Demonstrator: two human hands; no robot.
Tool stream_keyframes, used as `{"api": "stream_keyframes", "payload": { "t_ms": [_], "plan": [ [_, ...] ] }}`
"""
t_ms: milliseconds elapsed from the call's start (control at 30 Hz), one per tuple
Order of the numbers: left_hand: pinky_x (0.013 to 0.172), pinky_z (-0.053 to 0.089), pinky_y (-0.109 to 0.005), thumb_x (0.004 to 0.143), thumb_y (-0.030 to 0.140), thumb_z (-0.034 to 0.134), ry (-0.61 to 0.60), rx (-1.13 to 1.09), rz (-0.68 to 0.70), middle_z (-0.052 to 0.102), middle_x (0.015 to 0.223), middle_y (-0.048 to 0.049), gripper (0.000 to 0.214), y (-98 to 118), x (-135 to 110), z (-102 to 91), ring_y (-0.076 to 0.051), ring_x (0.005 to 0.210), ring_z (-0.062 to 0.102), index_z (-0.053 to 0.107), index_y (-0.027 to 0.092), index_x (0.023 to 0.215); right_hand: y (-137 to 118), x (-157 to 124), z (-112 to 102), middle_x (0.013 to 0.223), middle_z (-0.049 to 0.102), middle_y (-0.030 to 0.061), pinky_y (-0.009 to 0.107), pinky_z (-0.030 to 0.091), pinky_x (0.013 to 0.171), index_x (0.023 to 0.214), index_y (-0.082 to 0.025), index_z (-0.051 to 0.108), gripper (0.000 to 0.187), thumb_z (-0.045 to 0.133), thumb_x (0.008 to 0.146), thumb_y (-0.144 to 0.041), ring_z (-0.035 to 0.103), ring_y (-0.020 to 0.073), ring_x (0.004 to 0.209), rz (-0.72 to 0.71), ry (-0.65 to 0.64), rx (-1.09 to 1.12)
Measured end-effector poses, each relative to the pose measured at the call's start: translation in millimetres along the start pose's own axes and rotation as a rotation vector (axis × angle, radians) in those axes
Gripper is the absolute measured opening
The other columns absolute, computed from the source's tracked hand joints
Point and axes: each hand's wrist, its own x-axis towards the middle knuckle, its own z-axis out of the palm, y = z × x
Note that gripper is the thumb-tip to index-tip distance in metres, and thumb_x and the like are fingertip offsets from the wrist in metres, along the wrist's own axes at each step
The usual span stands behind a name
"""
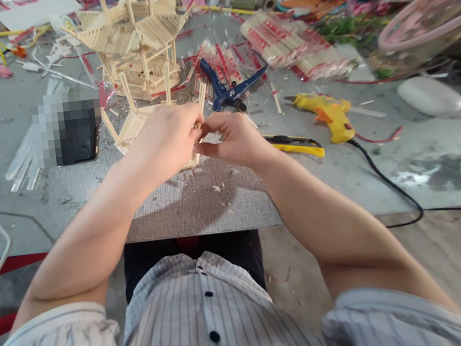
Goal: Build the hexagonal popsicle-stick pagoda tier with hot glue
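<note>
A small platform of thin wooden sticks with several upright posts stands near the front of the table, partly covered by my hands. Over its right side, my left hand has its fingertips curled together. Meeting it there, my right hand is closed in a pinch. What lies between the fingertips is hidden. A wooden post rises just behind where the hands meet. Behind the platform is a larger pavilion model of the same sticks, with tiered roofs.
Blue cutting pliers and a yellow utility knife lie right of my hands. Farther right are a yellow glue gun with a black cord and a white mouse-shaped object. Packs of sticks, clear glue sticks and a dark phone lie around.
</note>
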Motion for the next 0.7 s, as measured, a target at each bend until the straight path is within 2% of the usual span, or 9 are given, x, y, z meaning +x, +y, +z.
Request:
{"api": "stream_keyframes", "payload": {
  "t_ms": [233, 433, 700],
  "plan": [
    [0.075, 0.046, -0.032, 0.086, 0.013, 0.046, -0.048, 0.034, 0.000, 0.072, 0.091, -0.0039, 0.022, 2.3, 0.7, -2.3, -0.021, 0.088, 0.066, 0.066, 0.019, 0.093, -0.4, 0.3, 1.3, 0.074, 0.066, 0.0018, 0.029, 0.045, 0.071, 0.071, -0.018, 0.062, 0.013, 0.068, 0.074, -0.029, 0.059, 0.0143, 0.072, -0.047, 0.020, -0.047],
    [0.076, 0.046, -0.029, 0.087, 0.014, 0.045, -0.073, 0.086, -0.011, 0.072, 0.092, -0.0008, 0.024, 0.8, 0.5, -0.8, -0.019, 0.089, 0.065, 0.066, 0.022, 0.095, 2.0, 0.9, 1.3, 0.074, 0.067, 0.0018, 0.029, 0.045, 0.072, 0.071, -0.018, 0.063, 0.010, 0.069, 0.073, -0.026, 0.060, 0.0145, 0.073, -0.044, -0.004, -0.048],
    [0.073, 0.044, -0.032, 0.086, 0.020, 0.041, -0.053, 0.047, 0.028, 0.072, 0.089, -0.0029, 0.027, -5.0, -1.0, 2.1, -0.021, 0.087, 0.065, 0.066, 0.024, 0.095, 1.2, 0.8, 1.1, 0.076, 0.068, 0.0019, 0.030, 0.045, 0.072, 0.069, -0.019, 0.064, 0.009, 0.071, 0.071, -0.025, 0.060, 0.0155, 0.074, -0.012, -0.018, -0.034]
  ]
}}
